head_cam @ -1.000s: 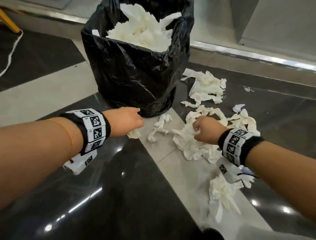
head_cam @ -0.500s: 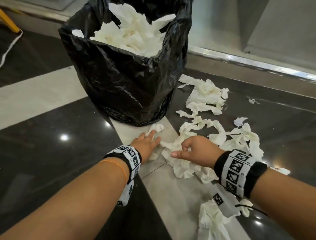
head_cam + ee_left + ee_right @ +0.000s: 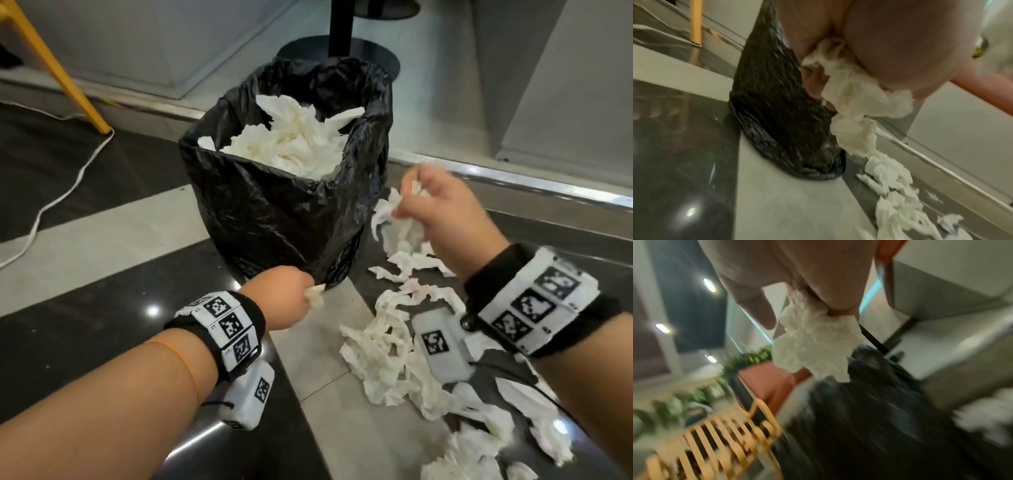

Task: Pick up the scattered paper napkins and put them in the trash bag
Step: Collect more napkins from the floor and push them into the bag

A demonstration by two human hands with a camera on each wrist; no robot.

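Two crumpled white napkin wads being gripped, one wad (image 3: 399,219) by the right hand (image 3: 442,209), one wad (image 3: 315,295) by the left hand (image 3: 284,294), one black trash bag (image 3: 274,205) being heaped full, many napkins (image 3: 387,349) being left scattered.

A glossy floor (image 3: 85,325) of black and pale grey tiles carries a black trash bag (image 3: 274,219) stuffed with napkins, crumpled white paper napkins (image 3: 387,346) scattered just right of it, and a white cable (image 3: 51,202) at left

Left hand (image 3: 286,291): low, forearm stretched forward, fingers curled around a crumpled white paper napkin (image 3: 851,104).
Right hand (image 3: 442,219): raised higher, blurred, fingers closed on a bunched white paper napkin wad (image 3: 813,345).
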